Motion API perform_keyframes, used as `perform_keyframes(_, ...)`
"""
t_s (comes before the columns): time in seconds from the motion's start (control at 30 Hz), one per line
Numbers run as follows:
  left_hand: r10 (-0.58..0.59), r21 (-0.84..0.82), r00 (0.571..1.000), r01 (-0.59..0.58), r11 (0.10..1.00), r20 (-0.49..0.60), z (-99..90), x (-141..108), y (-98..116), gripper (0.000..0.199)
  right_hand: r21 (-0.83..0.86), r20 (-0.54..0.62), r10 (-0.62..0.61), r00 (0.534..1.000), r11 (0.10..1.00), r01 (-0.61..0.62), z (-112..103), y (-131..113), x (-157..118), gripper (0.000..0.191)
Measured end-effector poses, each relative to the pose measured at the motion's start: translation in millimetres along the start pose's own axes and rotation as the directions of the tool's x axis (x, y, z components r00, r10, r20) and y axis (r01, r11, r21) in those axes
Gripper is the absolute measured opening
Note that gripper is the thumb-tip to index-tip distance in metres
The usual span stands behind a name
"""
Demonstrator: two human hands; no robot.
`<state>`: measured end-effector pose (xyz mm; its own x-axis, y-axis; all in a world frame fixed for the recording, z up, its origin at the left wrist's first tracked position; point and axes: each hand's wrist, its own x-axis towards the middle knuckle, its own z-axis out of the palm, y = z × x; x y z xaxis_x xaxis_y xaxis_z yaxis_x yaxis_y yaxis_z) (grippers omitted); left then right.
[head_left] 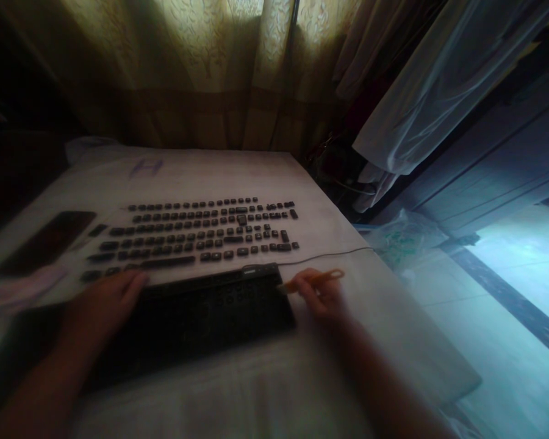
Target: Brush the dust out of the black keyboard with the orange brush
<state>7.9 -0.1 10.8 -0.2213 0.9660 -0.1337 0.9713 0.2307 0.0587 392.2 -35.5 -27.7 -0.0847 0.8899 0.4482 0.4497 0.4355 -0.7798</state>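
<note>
The right hand (pixel 322 299) pinches an orange brush (pixel 321 279), tip pointing left at the right end of a keyboard (pixel 201 320) lying lengthwise across the table (pixel 393 347), the left hand (pixel 105 302) over its left part, grip unclear.

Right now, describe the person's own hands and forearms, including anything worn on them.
The left hand and right hand are ungloved. No sleeve or watch shows on the left forearm or right forearm within the frame. Blur and dimness hide details such as rings.
</note>
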Motion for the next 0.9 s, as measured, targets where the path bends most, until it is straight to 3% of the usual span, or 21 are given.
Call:
perform_keyframes(0.07,-0.015,0.001,1.0,0.015,1.0,0.025,-1.0,-0.4,2.1,0.046,0.007,0.033,-0.01,0.999,1.0,0.009,0.7,0.6,0.5,0.018)
perform_keyframes(0.23,-0.024,0.019,0.999,0.023,1.0,0.047,-4.8,-2.7,8.2,0.044,0.043,-0.059,0.017,0.998,0.999,-0.015,0.0,-1.8,1.2,0.017)
perform_keyframes(0.4,-0.019,0.018,0.999,0.018,1.0,0.027,-3.8,-1.9,5.4,0.042,0.024,0.035,0.018,0.999,1.0,-0.019,0.4,-4.2,2.0,0.02)
perform_keyframes(0.57,-0.019,0.018,0.999,0.018,1.0,0.049,-2.4,-1.5,1.2,0.044,0.017,-0.084,0.006,0.996,1.0,-0.005,0.4,-2.2,1.5,0.018)
perform_keyframes(0.73,-0.021,0.018,0.999,0.02,1.0,0.044,1.0,0.2,-1.1,0.046,0.012,0.021,0.023,1.0,1.0,-0.024,0.2,-2.5,2.8,0.019)
perform_keyframes(0.9,-0.001,0.021,1.0,0.0,1.0,0.026,-0.5,-0.8,0.4,0.048,0.151,-0.138,0.098,0.986,0.986,-0.076,2.2,-2.3,1.4,0.021)
